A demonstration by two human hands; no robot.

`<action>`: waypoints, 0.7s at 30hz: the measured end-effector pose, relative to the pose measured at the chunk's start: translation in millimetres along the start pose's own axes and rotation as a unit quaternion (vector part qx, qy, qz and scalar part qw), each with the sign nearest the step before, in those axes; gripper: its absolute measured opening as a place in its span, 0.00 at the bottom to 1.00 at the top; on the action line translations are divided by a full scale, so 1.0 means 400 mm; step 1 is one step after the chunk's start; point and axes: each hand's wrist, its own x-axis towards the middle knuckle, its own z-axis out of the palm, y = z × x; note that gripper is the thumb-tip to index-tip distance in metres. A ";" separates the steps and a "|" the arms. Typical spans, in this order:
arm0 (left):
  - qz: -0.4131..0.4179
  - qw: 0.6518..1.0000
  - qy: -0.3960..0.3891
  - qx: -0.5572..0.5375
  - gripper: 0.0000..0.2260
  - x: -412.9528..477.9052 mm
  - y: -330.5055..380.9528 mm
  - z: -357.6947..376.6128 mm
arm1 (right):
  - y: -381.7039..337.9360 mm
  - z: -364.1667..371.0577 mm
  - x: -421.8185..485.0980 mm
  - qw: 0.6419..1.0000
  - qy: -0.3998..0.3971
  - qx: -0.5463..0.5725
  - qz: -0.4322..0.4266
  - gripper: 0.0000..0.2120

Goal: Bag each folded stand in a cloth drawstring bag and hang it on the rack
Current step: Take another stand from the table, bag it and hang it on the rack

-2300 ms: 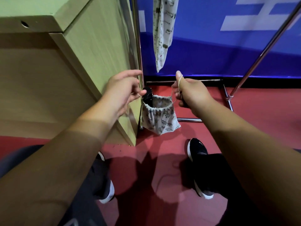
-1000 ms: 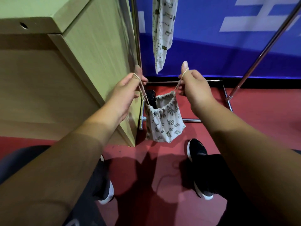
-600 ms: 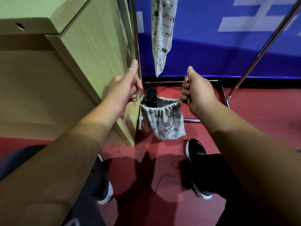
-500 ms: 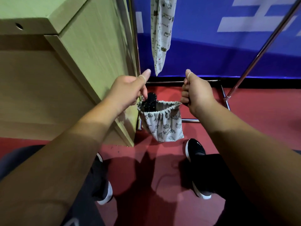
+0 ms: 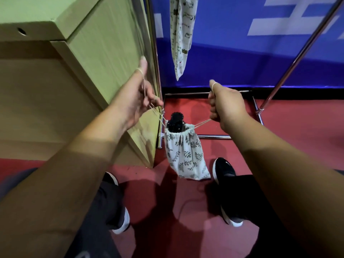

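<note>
We see a small leaf-print bag (image 5: 185,157) hanging in the air between the two hands, low over the red floor (image 5: 290,146) and just ahead of the shoes (image 5: 224,170). Inside it is the black stand (image 5: 176,121). The stand's top pokes out of the gathered mouth, which is drawn partly together but not closed over it. The cloth hides the rest of the stand.

The left hand (image 5: 133,101) is raised beside the cabinet (image 5: 104,56). Its thumb points up with the cord (image 5: 157,113) looped round it, and the cord runs down across the palm and under the loosely bent fingertips to the left side of the mouth. The right hand (image 5: 228,107) is a closed fist. Its thumb also carries a loop of cord, and two strands run from under its curled fingers to the right side of the mouth. We see both runs taut.

Behind the bag, the chrome rack (image 5: 299,54) stands against a blue wall (image 5: 232,58), with its base bars on the floor. A second bag (image 5: 181,34), long and printed, hangs down from above. Its top is out of view, so we cannot tell what holds it up or what it contains.
</note>
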 end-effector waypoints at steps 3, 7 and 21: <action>-0.032 0.993 -0.068 -0.088 0.38 -0.005 -0.023 0.014 | -0.012 0.019 -0.018 0.996 -0.071 0.032 0.037 0.29; -0.021 0.993 -0.106 -0.040 0.39 -0.003 -0.028 0.030 | 0.000 0.034 -0.022 0.986 -0.147 0.057 0.053 0.34; 0.055 0.974 0.004 0.221 0.34 -0.001 0.001 -0.011 | -0.005 0.029 -0.035 0.985 -0.010 -0.143 -0.094 0.29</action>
